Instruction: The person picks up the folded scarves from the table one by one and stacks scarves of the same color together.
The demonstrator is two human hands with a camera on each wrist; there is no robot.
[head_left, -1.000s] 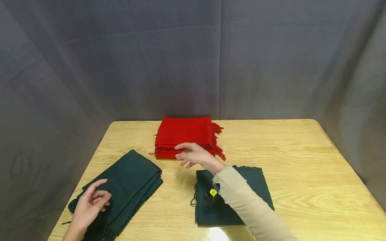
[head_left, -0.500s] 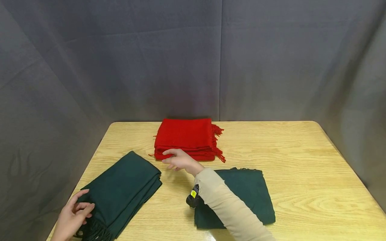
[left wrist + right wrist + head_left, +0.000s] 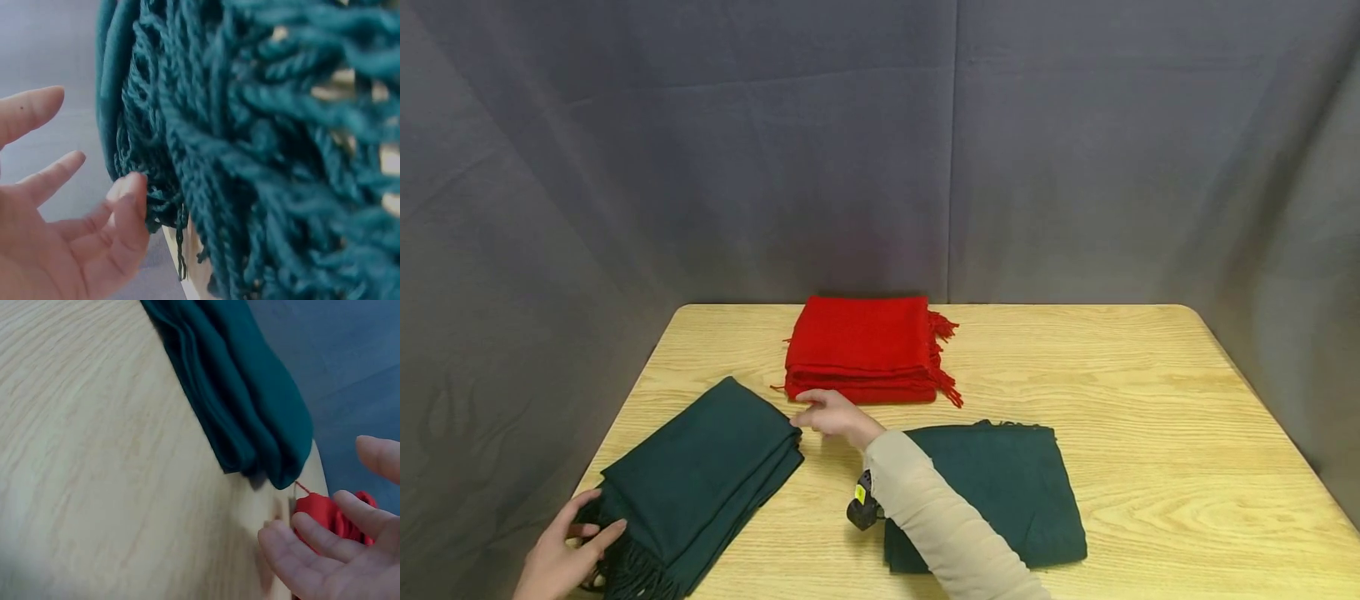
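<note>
A folded dark green scarf [image 3: 700, 467] lies slanted at the table's left, fringe toward me. At its fringed end is my left hand [image 3: 567, 546], thumb and fingers apart. In the left wrist view, some fingertips come close to the twisted fringe [image 3: 206, 144]; whether they touch it I cannot tell. Near the scarf's right corner is my right hand [image 3: 835, 417], in front of the folded red scarf [image 3: 857, 333]. The right wrist view shows its fingers [image 3: 312, 544] spread loosely, holding nothing, a little away from the green folds [image 3: 250, 394].
A second folded green scarf [image 3: 1000, 492] lies right of centre, partly behind my right sleeve [image 3: 947, 525]. A black wrist device [image 3: 862, 500] hangs beneath that wrist. Grey curtains [image 3: 820, 150] stand around the wooden table [image 3: 1150, 400].
My right hand has moved left and nearer, from before the red scarf to the green scarf's corner. The left hand has slid down and left to the fringed end. The scarves stay put.
</note>
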